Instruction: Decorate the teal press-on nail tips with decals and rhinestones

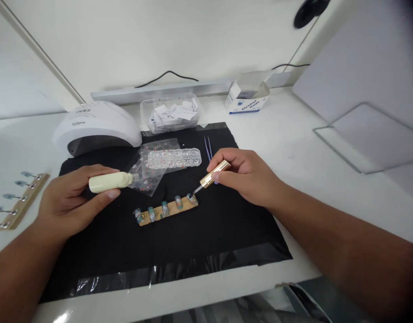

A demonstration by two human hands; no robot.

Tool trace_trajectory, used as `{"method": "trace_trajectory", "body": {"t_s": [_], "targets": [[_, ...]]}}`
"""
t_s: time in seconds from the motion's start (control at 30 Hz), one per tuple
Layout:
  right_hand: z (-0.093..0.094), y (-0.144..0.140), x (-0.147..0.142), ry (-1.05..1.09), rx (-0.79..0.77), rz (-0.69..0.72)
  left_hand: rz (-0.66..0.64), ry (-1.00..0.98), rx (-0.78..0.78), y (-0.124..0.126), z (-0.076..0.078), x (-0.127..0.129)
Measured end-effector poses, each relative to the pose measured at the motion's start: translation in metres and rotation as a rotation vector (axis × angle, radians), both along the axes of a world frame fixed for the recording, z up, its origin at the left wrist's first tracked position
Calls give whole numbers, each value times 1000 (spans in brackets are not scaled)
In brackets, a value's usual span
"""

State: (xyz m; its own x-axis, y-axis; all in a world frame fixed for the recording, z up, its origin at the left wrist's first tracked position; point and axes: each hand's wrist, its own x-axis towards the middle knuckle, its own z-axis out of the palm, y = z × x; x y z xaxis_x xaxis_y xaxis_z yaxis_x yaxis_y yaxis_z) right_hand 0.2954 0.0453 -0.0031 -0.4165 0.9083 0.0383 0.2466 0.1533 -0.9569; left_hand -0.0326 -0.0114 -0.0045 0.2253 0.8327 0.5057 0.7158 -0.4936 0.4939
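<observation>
Left hand (70,199): fingers clamped on bottle (107,182). Right hand (248,175): fingers clamped on brush (209,180), tip (195,192) at rightmost nail (192,199) on strip (171,209).

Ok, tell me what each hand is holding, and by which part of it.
The left hand holds a pale yellow bottle around its body; the right hand pinches a gold-handled brush by its handle.

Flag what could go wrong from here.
The pale yellow bottle lies nearly sideways in the left hand, neck uncapped, so it might drip onto the black mat.

The right hand holds the gold-handled brush at the rightmost nail tip; a slip could smear it.
</observation>
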Motion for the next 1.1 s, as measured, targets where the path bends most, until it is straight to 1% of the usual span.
{"method": "trace_trajectory", "body": {"t_s": [0.07, 0.2, 0.33, 0.43, 0.6, 0.7, 0.87, 0.97, 1.03, 1.1], "targets": [[0, 1, 0, -11, 10, -13, 14, -7, -12, -1, 0, 0], [-1, 3, 3, -30, -9, 47, 49, -22, -17, -3, -1, 0], [0, 6, 5, -40, -32, 82, 30, -18, -17, -1, -2, 0], [0, 7, 6, -33, -36, 84, 11, -12, -6, -1, -2, 1], [-5, 7, 3, 25, -50, 83, 58, -19, -16, -2, 0, 3], [-8, 7, 0, 45, -54, 71, 29, -8, -6, -2, 0, 2], [-10, 9, 0, 21, -1, 4, 26, -1, 22, 1, -2, -1], [-5, 8, 3, 22, 28, -22, 9, 37, 45, 2, -2, -2], [1, 4, 5, -33, 101, -42, 2, 41, 40, 2, -1, -3], [8, -4, 5, -137, 250, -29, 0, 29, 27, 1, -1, -2]]}}
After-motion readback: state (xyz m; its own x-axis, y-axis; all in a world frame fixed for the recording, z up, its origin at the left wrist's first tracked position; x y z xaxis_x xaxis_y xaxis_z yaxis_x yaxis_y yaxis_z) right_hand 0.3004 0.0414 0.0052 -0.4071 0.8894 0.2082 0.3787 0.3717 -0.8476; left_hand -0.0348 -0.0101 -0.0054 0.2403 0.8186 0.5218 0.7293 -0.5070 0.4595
